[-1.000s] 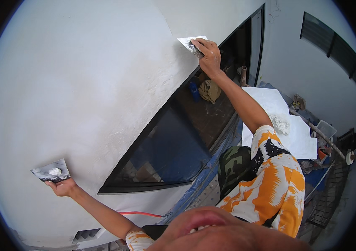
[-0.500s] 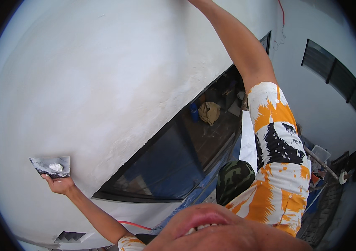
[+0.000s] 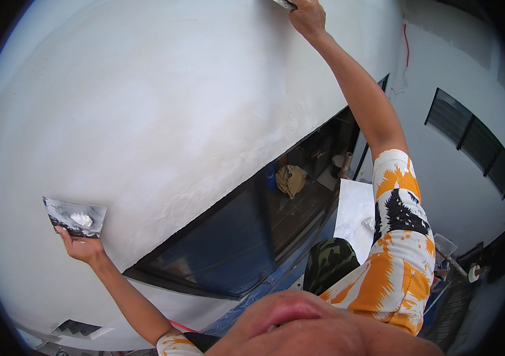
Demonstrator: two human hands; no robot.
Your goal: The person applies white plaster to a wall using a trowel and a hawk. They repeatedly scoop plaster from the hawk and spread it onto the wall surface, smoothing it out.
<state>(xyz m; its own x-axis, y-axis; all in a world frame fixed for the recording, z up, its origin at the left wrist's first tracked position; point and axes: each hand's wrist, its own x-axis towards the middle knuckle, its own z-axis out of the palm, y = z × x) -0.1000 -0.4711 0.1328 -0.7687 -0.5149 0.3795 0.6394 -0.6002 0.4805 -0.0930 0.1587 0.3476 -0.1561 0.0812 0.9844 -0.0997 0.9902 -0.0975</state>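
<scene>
My left hand grips the lower edge of a flat dark plate smeared with white. A lump of white putty lies on that plate. Stretched up to the top of the view, my right hand is closed on a putty knife, held at the wall; most of its blade is cut off by the picture's edge. The white wall spreads behind both hands, with patchy, slightly rough areas near the window.
Below the wall runs a dark-framed window. A tan bundle and a blue object show there. A white board lies beside my camouflage-clothed leg. At the right are a louvred window and cluttered tools.
My right hand has come down into view with the putty knife. My left hand and the plate sit slightly higher. The view has shifted, and more of the white board shows.
</scene>
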